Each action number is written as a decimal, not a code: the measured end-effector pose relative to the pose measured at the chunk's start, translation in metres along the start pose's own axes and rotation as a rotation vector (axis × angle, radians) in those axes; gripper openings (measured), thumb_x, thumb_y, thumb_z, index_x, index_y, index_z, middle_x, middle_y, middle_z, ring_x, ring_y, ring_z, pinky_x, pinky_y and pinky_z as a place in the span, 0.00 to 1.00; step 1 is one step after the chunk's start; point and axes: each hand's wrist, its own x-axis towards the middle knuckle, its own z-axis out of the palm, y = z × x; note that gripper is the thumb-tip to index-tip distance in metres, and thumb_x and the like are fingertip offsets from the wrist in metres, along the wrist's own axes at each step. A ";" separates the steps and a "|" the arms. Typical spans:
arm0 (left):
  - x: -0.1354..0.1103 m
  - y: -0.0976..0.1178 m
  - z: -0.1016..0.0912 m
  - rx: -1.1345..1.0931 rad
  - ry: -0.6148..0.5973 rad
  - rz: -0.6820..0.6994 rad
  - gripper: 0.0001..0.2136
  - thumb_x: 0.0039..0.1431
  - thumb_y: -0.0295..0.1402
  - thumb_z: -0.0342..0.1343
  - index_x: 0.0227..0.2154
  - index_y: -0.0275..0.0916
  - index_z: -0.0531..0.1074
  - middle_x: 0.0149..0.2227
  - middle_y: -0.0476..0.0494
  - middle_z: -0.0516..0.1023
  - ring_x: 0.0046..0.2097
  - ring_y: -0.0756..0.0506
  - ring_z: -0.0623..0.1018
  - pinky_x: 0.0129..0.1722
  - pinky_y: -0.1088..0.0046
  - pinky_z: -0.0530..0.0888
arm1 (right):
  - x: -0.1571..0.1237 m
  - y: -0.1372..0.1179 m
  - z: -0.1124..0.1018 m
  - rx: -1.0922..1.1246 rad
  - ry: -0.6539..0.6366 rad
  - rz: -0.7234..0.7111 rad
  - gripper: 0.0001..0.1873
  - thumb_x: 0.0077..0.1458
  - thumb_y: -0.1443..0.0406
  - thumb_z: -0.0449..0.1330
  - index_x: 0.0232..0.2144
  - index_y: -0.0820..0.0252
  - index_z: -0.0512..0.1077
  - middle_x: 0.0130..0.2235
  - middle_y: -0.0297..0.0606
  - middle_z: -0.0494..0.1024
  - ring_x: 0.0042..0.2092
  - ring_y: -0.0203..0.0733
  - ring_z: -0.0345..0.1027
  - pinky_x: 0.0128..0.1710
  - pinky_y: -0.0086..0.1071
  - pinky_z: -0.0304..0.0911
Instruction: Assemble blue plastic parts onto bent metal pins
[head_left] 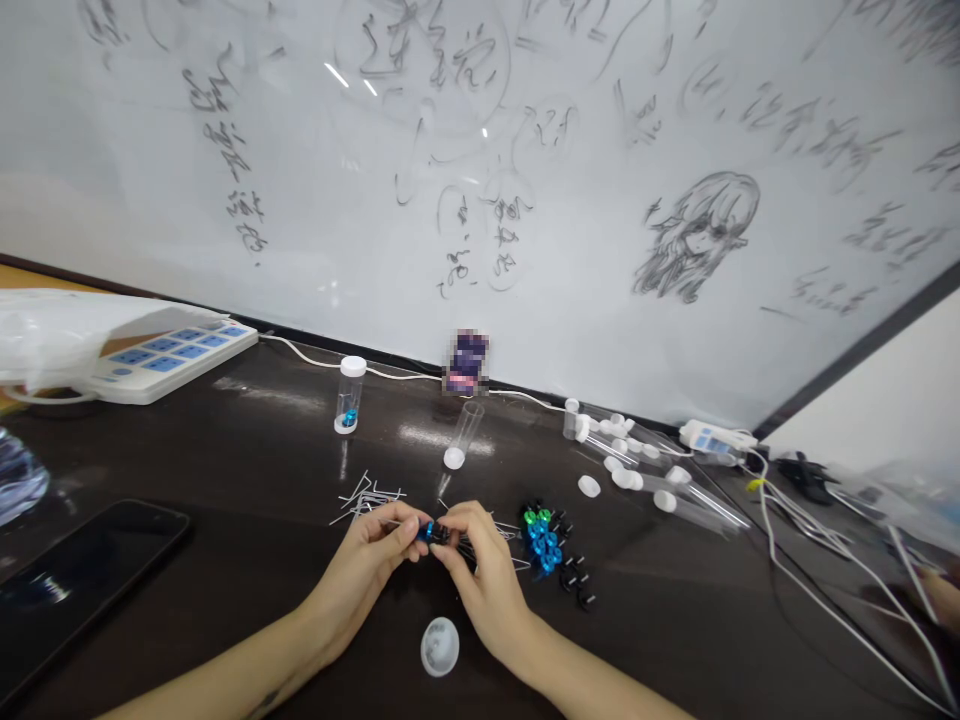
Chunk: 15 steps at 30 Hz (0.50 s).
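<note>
My left hand [373, 553] and my right hand [478, 565] meet over the dark table, fingertips pinched together on a small blue and black part [429, 532]. Thin metal pins [365, 496] lie scattered just beyond my left hand. A heap of small blue, green and black parts [546, 540] sits right of my right hand. A round white cap [439, 646] lies on the table between my wrists. An open clear tube [465, 432] lies tilted behind the hands.
A capped vial with blue parts [349, 394] stands further back. Several clear tubes and white caps [637, 465] lie at the right. A black phone [71, 580] lies at the left, a power strip [165, 358] behind it. White cables [817, 580] run at the right. A whiteboard [480, 150] stands behind.
</note>
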 end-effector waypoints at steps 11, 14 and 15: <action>0.001 0.000 0.000 0.009 -0.005 0.002 0.06 0.56 0.33 0.61 0.30 0.35 0.78 0.27 0.47 0.73 0.31 0.50 0.67 0.36 0.75 0.66 | 0.000 0.000 0.000 -0.006 0.012 0.013 0.05 0.60 0.71 0.58 0.37 0.56 0.67 0.36 0.32 0.71 0.37 0.39 0.66 0.44 0.34 0.54; 0.000 0.000 0.001 0.014 0.003 -0.004 0.06 0.56 0.33 0.61 0.30 0.35 0.78 0.27 0.47 0.73 0.31 0.50 0.67 0.36 0.74 0.66 | -0.001 0.000 0.001 -0.008 0.016 0.036 0.04 0.60 0.70 0.59 0.34 0.56 0.67 0.33 0.31 0.71 0.36 0.39 0.65 0.41 0.33 0.55; -0.001 0.001 0.001 0.016 0.002 -0.006 0.06 0.55 0.33 0.62 0.30 0.35 0.78 0.27 0.47 0.73 0.30 0.50 0.68 0.35 0.74 0.66 | -0.001 0.000 0.000 -0.015 0.004 0.058 0.05 0.61 0.68 0.58 0.32 0.57 0.67 0.31 0.31 0.70 0.35 0.39 0.64 0.39 0.33 0.55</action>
